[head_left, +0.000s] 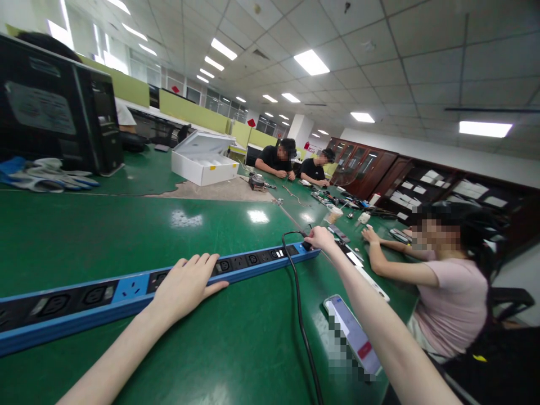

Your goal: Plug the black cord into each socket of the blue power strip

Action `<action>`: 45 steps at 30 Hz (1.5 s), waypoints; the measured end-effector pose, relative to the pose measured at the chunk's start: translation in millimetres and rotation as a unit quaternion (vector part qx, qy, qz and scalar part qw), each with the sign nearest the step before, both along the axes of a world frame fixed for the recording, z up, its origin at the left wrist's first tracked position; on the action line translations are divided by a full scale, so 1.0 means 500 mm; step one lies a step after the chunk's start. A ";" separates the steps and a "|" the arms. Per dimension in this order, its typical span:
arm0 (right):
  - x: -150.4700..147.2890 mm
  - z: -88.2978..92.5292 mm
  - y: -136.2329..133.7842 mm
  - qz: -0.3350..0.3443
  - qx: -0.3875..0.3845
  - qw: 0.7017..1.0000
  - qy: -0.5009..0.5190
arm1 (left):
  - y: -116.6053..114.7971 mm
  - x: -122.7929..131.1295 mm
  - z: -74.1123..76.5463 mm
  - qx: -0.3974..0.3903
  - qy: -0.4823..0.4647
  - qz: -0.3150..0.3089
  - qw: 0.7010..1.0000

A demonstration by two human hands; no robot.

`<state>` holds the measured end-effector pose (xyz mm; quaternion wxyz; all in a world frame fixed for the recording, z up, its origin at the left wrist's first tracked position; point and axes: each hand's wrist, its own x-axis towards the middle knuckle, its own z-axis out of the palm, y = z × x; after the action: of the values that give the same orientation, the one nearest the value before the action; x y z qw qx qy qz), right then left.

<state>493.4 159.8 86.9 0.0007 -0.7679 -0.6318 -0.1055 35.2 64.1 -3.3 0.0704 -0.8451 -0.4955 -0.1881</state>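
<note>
A long blue power strip (126, 292) with black sockets lies across the green table (105, 225). My left hand (185, 284) rests flat on its middle, fingers stretched out. My right hand (321, 237) reaches to the strip's far end, fingers closed on the black plug (306, 245) there. A black cable (297, 292) loops from that plug and runs back toward me over the table.
A phone (352, 332) lies by my right forearm. A person in a pink shirt (453, 298) sits at right, hands on the table among small parts. Two more people sit further back. A white open box (205, 160), a black computer case (54, 107) and gloves (46, 174) stand far left.
</note>
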 end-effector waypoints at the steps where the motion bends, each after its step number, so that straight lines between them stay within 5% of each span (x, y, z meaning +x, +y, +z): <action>1: 0.000 -0.002 -0.004 -0.002 0.004 1.000 -0.001 | 0.000 0.000 0.000 0.002 0.002 0.000 1.000; 22: -0.021 0.057 0.032 0.001 -0.124 0.992 0.017 | 0.007 -0.004 -0.001 0.011 -0.002 -0.013 1.000; 29: -0.029 0.038 0.021 -0.005 -0.088 0.996 -0.003 | 0.008 -0.005 -0.004 0.020 -0.004 -0.015 1.000; 36: -0.019 0.058 0.048 -0.005 -0.135 0.990 0.029 | 0.007 -0.005 -0.003 0.019 0.008 -0.014 1.000; 45: -0.013 0.027 0.018 -0.008 -0.059 0.998 0.002 | 0.003 -0.004 0.000 0.021 0.001 -0.010 1.000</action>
<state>486.8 168.7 100.4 -0.0444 -0.7717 -0.6310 -0.0662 33.2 65.5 -3.1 0.0866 -0.8486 -0.4825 -0.1987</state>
